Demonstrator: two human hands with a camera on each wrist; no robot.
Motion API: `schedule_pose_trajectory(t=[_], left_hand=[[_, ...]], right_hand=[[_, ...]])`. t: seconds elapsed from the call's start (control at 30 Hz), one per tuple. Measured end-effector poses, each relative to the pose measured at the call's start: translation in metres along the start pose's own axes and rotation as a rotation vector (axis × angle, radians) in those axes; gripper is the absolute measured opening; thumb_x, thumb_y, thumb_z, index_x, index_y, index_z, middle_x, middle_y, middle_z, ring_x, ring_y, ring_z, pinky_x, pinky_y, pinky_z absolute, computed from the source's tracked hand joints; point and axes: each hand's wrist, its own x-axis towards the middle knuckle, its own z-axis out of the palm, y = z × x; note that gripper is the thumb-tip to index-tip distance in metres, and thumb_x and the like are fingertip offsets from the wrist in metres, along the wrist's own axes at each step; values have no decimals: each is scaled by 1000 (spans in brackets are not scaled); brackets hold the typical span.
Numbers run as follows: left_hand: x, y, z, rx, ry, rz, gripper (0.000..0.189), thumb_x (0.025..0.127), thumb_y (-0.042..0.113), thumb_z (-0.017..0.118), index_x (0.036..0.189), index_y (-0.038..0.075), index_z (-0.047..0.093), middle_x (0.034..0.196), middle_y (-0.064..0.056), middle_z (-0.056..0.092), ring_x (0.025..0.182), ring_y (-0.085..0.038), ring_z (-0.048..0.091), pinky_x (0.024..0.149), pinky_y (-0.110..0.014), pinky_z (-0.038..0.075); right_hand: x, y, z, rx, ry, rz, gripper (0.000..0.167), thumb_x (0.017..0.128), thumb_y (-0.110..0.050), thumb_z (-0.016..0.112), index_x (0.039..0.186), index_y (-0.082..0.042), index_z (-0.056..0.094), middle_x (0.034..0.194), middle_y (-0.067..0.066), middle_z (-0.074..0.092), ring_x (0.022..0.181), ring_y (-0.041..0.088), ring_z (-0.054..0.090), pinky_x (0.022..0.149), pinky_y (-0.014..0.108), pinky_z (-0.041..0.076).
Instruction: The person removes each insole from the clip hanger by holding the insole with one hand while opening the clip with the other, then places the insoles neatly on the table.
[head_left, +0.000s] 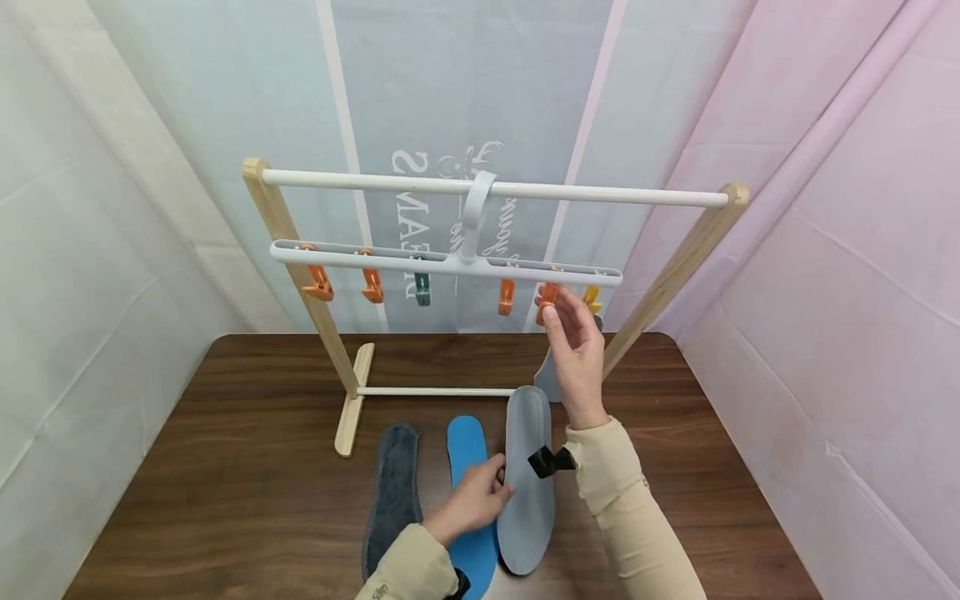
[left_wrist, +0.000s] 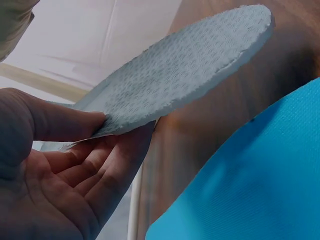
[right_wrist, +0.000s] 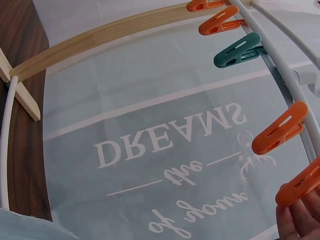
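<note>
My left hand (head_left: 474,497) pinches the edge of a light grey insole (head_left: 527,500) between thumb and fingers. In the left wrist view the insole (left_wrist: 185,65) is tilted, its textured face showing, above a blue insole (left_wrist: 250,185). Higher up, my right hand (head_left: 579,358) pinches an orange clip (head_left: 548,302) on a pale clip hanger (head_left: 375,257). The right wrist view shows that orange clip (right_wrist: 299,186) with fingertips at it. Beyond the right hand, another grey insole (head_left: 549,379) is partly hidden below a yellow clip (head_left: 592,298).
The hanger hooks over the white top bar (head_left: 615,193) of a wooden rack (head_left: 675,258). Other orange clips (head_left: 372,282) and a green clip (head_left: 422,287) hang along it. A dark fuzzy insole (head_left: 396,483) lies on the brown table (head_left: 247,467), left of the blue one. Curtains enclose the sides.
</note>
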Motion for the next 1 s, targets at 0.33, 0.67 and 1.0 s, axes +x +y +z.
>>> schedule_pose_trajectory(t=[0.33,0.67,1.0], left_hand=[[-2,-4,8,1,-23,-79,9,91,0,59,90,3,51,68,2,43,57,-5,40,52,-22,34],[5,-7,18,-111,-72,-214,13,91,-3,59,88,-2,46,68,-4,39,53,-14,48,49,-29,43],[11,-18,27,-83,-42,-225,18,86,-6,63,101,-4,52,64,-7,50,50,-27,59,46,-27,48]], right_hand=[[-3,0,1,-2,18,-7,38,97,-13,56,135,-5,52,126,23,58,115,20,59,96,23,47],[-4,1,0,10,34,-10,39,97,-9,56,134,-3,52,126,26,56,112,17,59,97,23,47],[-7,0,-2,-20,40,39,41,96,-12,58,136,-2,51,125,16,59,113,15,59,98,23,47]])
